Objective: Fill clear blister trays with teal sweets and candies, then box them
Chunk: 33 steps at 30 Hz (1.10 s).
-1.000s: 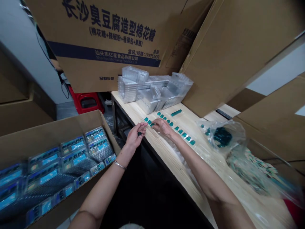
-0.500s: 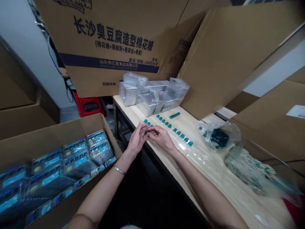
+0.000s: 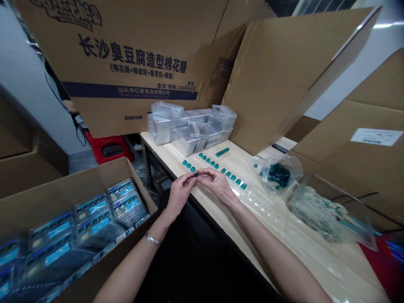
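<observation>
Above the pale wooden counter (image 3: pixel 164 158), our two hands meet near its front edge in the head view. Our left hand (image 3: pixel 179 194), a silver bangle (image 3: pixel 152 238) on its wrist, and our right hand (image 3: pixel 216 185) both curl inward, fingers drawn together rather than spread. Their fingertips close on one small dark teal piece (image 3: pixel 196 174), held up off the wood just in front of the rows. We cannot tell which hand bears more of the pinch. Just beyond our fingers, small teal pieces (image 3: pixel 214 162) lie in loose diagonal rows on the counter, with a short stack of teal pieces (image 3: pixel 222 152) behind them. Further back, against a large printed carton (image 3: pixel 126 63), stand nested transparent plastic trays (image 3: pixel 189 130). To our right, a transparent bag of dark teal pieces (image 3: pixel 279 176) sits on the counter, a bigger bag of printed pieces (image 3: pixel 318 212) beside it, and a moulded transparent tray (image 3: pixel 265 206) lies just beyond our right forearm. To our left, an open cardboard box (image 3: pixel 139 189) is packed with blue-labelled blister packs (image 3: pixel 91 223). Past the counter's corner, a red stool (image 3: pixel 109 147) stands on the floor.
</observation>
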Tool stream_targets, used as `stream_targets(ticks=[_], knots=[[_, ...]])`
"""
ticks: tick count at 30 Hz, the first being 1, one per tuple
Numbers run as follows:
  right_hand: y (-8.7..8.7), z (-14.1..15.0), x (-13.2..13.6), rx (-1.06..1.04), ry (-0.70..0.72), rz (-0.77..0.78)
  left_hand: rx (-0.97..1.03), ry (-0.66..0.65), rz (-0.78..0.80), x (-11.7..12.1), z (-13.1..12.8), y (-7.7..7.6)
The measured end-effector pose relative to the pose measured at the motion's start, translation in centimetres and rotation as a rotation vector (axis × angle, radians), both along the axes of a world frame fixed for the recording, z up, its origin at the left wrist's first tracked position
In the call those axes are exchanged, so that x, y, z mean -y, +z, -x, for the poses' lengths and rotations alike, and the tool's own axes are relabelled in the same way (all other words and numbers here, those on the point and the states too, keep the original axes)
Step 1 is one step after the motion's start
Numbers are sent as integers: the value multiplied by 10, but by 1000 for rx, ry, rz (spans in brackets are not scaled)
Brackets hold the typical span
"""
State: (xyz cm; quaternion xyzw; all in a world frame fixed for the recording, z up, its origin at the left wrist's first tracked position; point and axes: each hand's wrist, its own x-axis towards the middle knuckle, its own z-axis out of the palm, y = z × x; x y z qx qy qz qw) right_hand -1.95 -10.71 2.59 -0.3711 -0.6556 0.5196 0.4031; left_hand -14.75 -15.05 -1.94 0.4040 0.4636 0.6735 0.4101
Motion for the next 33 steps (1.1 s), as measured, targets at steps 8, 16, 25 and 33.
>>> stream_targets(ticks=[8, 16, 25, 33], knots=[[-4, -3, -1, 42, -53, -11, -57, -9, -8, -1, 0, -2], [-10, -3, -1, 15, -46, -30, -267, -9, -90, -1, 1, -9], [-15, -1, 1, 127, -73, -237, -416, -46, -138, -4, 4, -13], [-12, -11, 0, 110, 42, -167, -219, -16, -23, -14, 9, -17]])
